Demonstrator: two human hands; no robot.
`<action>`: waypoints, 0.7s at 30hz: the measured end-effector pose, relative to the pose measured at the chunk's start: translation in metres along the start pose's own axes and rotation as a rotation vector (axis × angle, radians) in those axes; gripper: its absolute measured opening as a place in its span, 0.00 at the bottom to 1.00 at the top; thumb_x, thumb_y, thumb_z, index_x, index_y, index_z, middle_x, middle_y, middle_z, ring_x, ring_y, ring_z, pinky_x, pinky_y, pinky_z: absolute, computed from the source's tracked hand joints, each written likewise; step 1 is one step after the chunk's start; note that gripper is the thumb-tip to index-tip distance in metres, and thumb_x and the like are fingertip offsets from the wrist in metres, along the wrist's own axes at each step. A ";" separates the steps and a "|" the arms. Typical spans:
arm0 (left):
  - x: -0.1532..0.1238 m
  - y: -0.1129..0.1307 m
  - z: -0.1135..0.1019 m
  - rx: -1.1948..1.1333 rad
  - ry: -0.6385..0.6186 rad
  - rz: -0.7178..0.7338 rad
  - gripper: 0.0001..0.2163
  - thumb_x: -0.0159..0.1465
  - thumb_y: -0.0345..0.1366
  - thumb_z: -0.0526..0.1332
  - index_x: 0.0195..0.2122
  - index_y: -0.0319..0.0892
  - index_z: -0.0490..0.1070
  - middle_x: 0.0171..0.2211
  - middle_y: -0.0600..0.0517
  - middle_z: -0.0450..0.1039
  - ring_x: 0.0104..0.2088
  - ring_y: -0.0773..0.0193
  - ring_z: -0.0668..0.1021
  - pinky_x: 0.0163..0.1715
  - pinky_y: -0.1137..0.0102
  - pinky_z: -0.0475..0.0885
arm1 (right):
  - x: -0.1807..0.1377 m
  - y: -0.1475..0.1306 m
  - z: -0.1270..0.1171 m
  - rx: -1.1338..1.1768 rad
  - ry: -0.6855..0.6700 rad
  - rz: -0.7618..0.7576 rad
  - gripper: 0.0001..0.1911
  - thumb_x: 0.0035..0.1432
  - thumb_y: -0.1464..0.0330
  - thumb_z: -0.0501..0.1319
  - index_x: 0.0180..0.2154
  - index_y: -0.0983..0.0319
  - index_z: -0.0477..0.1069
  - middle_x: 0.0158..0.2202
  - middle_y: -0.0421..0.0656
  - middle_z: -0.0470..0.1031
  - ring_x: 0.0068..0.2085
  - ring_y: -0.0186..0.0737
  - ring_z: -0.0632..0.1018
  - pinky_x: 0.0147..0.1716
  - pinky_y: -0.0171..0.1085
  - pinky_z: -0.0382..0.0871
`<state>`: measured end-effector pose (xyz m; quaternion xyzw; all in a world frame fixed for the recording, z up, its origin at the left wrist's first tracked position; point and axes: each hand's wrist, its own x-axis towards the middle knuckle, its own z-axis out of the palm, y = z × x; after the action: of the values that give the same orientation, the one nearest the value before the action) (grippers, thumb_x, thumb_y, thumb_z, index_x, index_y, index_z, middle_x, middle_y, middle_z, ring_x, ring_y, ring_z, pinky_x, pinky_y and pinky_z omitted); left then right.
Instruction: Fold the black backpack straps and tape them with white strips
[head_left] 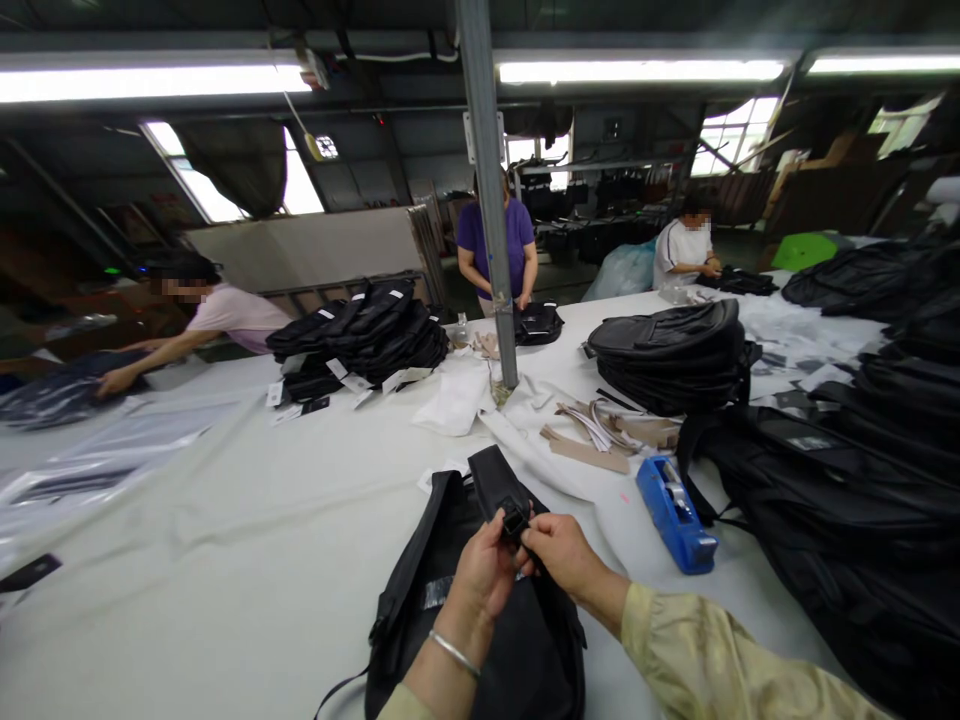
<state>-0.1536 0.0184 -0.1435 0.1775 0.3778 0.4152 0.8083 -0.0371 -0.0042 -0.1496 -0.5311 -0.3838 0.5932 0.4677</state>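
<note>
A black backpack (409, 620) lies on the white-covered table in front of me, its straps facing up. Over its upper end, my left hand (486, 565) and my right hand (559, 550) meet at the buckle end of a wide black shoulder strap (495, 480). My left fingers pinch the strap beside the dark buckle (514, 520). From the right, my right thumb and fingers close on the same end. The fingertips partly cover the buckle, and my forearms hide part of the bag.
A blue tape dispenser (676, 515) stands to the right, beside tan strips (589, 448). Black bags are stacked at right (847, 520), at back (667, 350) and at back left (360, 335). A metal post (491, 200) rises from the table. Several co-workers handle bags around it.
</note>
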 end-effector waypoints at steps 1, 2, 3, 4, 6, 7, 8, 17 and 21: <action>0.001 -0.002 -0.001 -0.003 0.005 0.018 0.11 0.66 0.40 0.58 0.36 0.36 0.74 0.20 0.51 0.69 0.17 0.66 0.68 0.16 0.71 0.64 | 0.002 -0.002 0.000 -0.010 -0.009 -0.026 0.12 0.46 0.60 0.60 0.23 0.63 0.68 0.21 0.42 0.76 0.20 0.34 0.74 0.21 0.33 0.63; 0.002 -0.004 -0.002 -0.004 0.004 0.026 0.11 0.66 0.40 0.59 0.32 0.37 0.73 0.17 0.53 0.65 0.17 0.67 0.67 0.17 0.72 0.64 | 0.003 -0.003 0.000 -0.023 -0.019 -0.039 0.12 0.46 0.60 0.59 0.22 0.63 0.68 0.20 0.42 0.76 0.21 0.34 0.74 0.22 0.33 0.64; 0.002 -0.004 -0.002 -0.003 -0.002 0.024 0.12 0.65 0.40 0.59 0.30 0.37 0.72 0.16 0.54 0.63 0.16 0.67 0.66 0.17 0.72 0.64 | 0.003 -0.004 -0.002 -0.040 -0.030 -0.038 0.12 0.47 0.61 0.59 0.23 0.63 0.69 0.21 0.42 0.76 0.21 0.34 0.74 0.22 0.33 0.64; 0.002 -0.003 -0.003 -0.001 -0.005 0.016 0.12 0.65 0.40 0.59 0.30 0.37 0.72 0.15 0.55 0.62 0.16 0.67 0.65 0.17 0.72 0.64 | 0.003 -0.004 -0.003 -0.056 -0.046 -0.028 0.12 0.47 0.60 0.60 0.23 0.63 0.69 0.22 0.43 0.77 0.21 0.34 0.74 0.22 0.33 0.64; 0.001 0.001 -0.003 -0.006 0.022 0.009 0.11 0.66 0.39 0.58 0.34 0.35 0.73 0.19 0.51 0.68 0.18 0.64 0.69 0.18 0.70 0.66 | 0.001 0.001 -0.008 -0.070 -0.082 -0.004 0.14 0.48 0.58 0.61 0.26 0.64 0.70 0.24 0.44 0.78 0.22 0.35 0.75 0.23 0.34 0.66; 0.000 0.004 -0.003 -0.015 0.052 0.014 0.11 0.66 0.38 0.58 0.38 0.34 0.74 0.23 0.48 0.72 0.20 0.63 0.72 0.19 0.69 0.68 | -0.001 0.004 -0.009 -0.068 -0.092 0.006 0.15 0.48 0.57 0.62 0.27 0.64 0.71 0.25 0.44 0.79 0.23 0.36 0.76 0.24 0.35 0.67; -0.001 0.006 -0.002 -0.026 0.083 0.024 0.11 0.66 0.37 0.58 0.40 0.33 0.74 0.27 0.45 0.75 0.23 0.61 0.74 0.21 0.68 0.71 | -0.002 0.007 -0.011 -0.060 -0.093 0.009 0.16 0.48 0.56 0.63 0.28 0.64 0.71 0.26 0.44 0.79 0.23 0.36 0.76 0.25 0.35 0.68; -0.002 0.014 0.008 -0.050 0.024 0.004 0.14 0.68 0.38 0.57 0.42 0.29 0.75 0.19 0.51 0.69 0.16 0.68 0.68 0.15 0.73 0.65 | 0.001 -0.011 -0.010 0.024 -0.140 -0.037 0.15 0.50 0.58 0.63 0.29 0.65 0.73 0.26 0.44 0.79 0.25 0.36 0.77 0.28 0.35 0.68; -0.004 0.041 0.011 -0.070 0.071 0.000 0.15 0.69 0.37 0.55 0.48 0.32 0.73 0.33 0.42 0.79 0.29 0.58 0.81 0.27 0.65 0.78 | -0.009 -0.003 -0.024 -0.008 -0.243 0.027 0.14 0.48 0.60 0.66 0.32 0.65 0.74 0.31 0.44 0.81 0.29 0.38 0.80 0.34 0.38 0.72</action>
<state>-0.1682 0.0400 -0.1097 0.1342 0.3914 0.4342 0.8002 -0.0128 -0.0129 -0.1478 -0.4624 -0.4328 0.6577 0.4078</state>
